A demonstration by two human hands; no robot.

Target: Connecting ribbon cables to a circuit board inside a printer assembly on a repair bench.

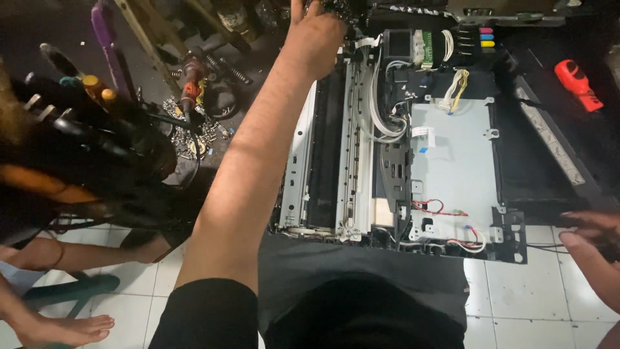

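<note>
Opened printer chassis sits on the tiled floor, covers off, directly in front of the person and between the two hands.

Left hand stretched far forward to the chassis's far left corner, over the metal carriage rails. Fingers run out of frame at the top; cannot tell how closed they are or whether they grip anything. The long reach suits work at the back of the mechanism.

Right hand at the near right corner, fingers loosely curled, touching or just beside the black frame edge; probably steadying it, nothing clearly held.

Left of the left arm: screwdrivers standing bunched, loose screws heaped nearby, kept within reach. Orange tool well beyond the right hand.

Someone else's bare foot at lower left.
</note>
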